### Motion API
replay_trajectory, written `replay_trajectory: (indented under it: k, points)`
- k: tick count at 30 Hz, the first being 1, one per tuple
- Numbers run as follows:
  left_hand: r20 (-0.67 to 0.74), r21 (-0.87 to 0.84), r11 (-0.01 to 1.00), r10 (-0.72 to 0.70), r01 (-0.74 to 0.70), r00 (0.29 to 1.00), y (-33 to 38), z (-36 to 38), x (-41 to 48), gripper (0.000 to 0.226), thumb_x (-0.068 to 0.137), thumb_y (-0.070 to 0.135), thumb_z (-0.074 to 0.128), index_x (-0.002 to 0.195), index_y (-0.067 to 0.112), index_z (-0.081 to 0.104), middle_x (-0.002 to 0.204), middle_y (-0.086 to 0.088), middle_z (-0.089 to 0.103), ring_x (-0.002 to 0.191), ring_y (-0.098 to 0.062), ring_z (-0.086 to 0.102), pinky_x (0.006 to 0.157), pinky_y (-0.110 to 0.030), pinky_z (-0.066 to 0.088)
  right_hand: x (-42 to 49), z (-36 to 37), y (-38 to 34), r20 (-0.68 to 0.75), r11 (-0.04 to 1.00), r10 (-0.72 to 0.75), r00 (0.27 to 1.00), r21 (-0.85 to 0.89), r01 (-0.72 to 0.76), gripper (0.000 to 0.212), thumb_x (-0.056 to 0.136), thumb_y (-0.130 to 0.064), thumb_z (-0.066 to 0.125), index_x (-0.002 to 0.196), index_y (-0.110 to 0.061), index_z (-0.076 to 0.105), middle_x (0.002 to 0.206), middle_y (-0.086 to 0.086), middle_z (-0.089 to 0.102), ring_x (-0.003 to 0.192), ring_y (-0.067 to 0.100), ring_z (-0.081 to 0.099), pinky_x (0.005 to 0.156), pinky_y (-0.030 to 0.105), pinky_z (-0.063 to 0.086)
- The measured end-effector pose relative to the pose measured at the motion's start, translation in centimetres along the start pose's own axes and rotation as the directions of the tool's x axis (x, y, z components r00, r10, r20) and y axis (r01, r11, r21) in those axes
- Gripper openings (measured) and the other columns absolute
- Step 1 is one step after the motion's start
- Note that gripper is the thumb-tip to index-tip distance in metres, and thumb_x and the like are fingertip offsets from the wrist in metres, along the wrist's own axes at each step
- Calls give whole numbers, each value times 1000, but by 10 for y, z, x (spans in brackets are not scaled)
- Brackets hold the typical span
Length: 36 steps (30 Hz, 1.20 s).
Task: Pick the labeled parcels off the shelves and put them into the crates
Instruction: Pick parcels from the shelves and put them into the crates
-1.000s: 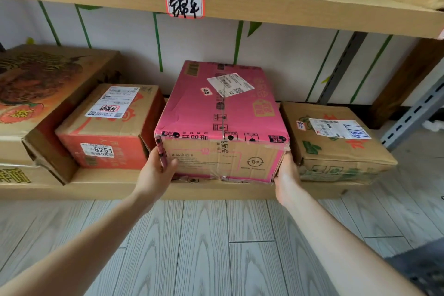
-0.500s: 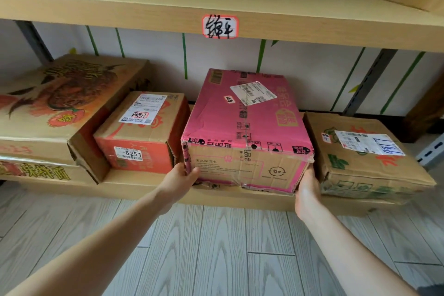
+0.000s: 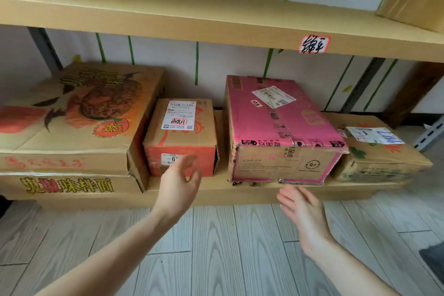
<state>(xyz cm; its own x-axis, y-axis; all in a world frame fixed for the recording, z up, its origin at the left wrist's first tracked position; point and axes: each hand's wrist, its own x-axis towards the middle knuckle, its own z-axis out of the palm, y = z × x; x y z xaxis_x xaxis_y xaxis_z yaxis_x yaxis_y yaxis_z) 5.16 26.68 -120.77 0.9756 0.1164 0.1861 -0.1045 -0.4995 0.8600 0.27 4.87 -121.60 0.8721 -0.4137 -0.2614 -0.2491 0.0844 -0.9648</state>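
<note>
A pink-topped parcel (image 3: 281,127) with a white label lies on the low cardboard shelf (image 3: 216,193). Left of it stands a small orange parcel (image 3: 180,134) with white labels on its top and front. A flat brown parcel (image 3: 382,154) with a label marked in blue sits at the right. My left hand (image 3: 179,185) hovers with loose fingers in front of the orange parcel and partly covers its front label. My right hand (image 3: 300,209) hangs open below the pink parcel's front edge, touching nothing. No crate is in view.
Two large printed cartons (image 3: 72,127) are stacked at the left of the shelf. An upper shelf board (image 3: 168,14) with a red-bordered handwritten tag (image 3: 313,44) overhangs the parcels. Grey wood-pattern floor (image 3: 216,247) lies in front. A metal rack post (image 3: 430,131) stands at the far right.
Both hands have let go of the pink parcel's front corners and moved left. The left hand is now before the orange parcel. The view has swung left.
</note>
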Motion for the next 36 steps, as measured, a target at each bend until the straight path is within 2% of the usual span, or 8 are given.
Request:
replay_trajectory:
  k: [4, 7, 10, 15, 22, 26, 32, 36]
  points:
    - [-99, 103, 989, 120, -110, 988, -2, -34, 14, 36, 91, 16, 56, 126, 6, 54, 125, -4, 55, 117, -15, 49, 96, -19, 34, -37, 53, -44, 237, 962, -130, 963, -205, 180, 15, 96, -15, 47, 92, -20, 60, 96, -2, 66, 94, 7, 63, 79, 20, 52]
    - [-37, 249, 964, 106, -93, 994, -3, -46, 32, 45, 90, 22, 55, 130, 2, 48, 137, -14, 47, 132, -25, 37, 108, -31, 29, -37, 96, -72, 312, 905, -200, 929, -305, 297, 22, 96, -19, 47, 112, -12, 60, 101, -7, 62, 103, 10, 59, 95, 27, 47]
    - [38, 371, 928, -58, 39, 998, -5, -50, 46, 49, 90, 32, 52, 126, -1, 45, 138, -22, 42, 129, -36, 37, 108, -43, 33, -18, 134, -87, 304, 839, -221, 926, -424, 340, 37, 97, -24, 44, 130, -9, 50, 128, 2, 55, 114, 11, 49, 96, 23, 36]
    - [8, 449, 880, -179, 156, 984, -1, -50, 58, 50, 94, 33, 45, 125, -6, 42, 139, -27, 38, 124, -41, 41, 102, -41, 35, 20, 167, -84, 221, 788, -111, 969, -574, 222, 49, 100, -28, 37, 142, -6, 31, 146, 11, 38, 133, 28, 38, 104, 37, 33]
    - [-89, 484, 843, -219, 234, 972, 11, -44, 66, 43, 95, 33, 43, 119, -2, 45, 122, -22, 51, 113, -37, 49, 94, -39, 38, 48, 179, -63, 81, 901, 38, 996, -433, 1, 35, 97, -23, 41, 124, -3, 45, 121, 14, 55, 108, 31, 52, 82, 34, 39]
    - [-68, 430, 852, -299, 298, 952, 10, -46, 66, 43, 92, 38, 47, 108, -1, 55, 115, -22, 56, 108, -37, 50, 90, -38, 41, 43, 165, -58, 59, 912, -29, 998, -407, 51, 31, 95, -12, 39, 123, -1, 49, 104, 11, 55, 89, 25, 49, 74, 31, 37]
    - [-113, 228, 931, -267, 286, 957, 18, -64, 46, 35, 90, 26, 55, 62, 8, 47, 65, -4, 54, 70, -27, 49, 52, -27, 33, 17, 131, -77, 175, 892, -209, 962, -368, 260, 38, 97, -7, 34, 133, -8, 45, 126, 8, 56, 109, 23, 53, 86, 31, 42]
    - [-167, -98, 972, -229, 215, 959, 24, -75, 31, 26, 87, 26, 60, 78, 2, 65, 61, -1, 54, 64, -21, 48, 57, -28, 35, -3, 112, -85, 197, 873, -333, 922, -305, 381, 38, 96, -7, 40, 133, -10, 47, 129, 3, 54, 119, 19, 50, 104, 38, 40]
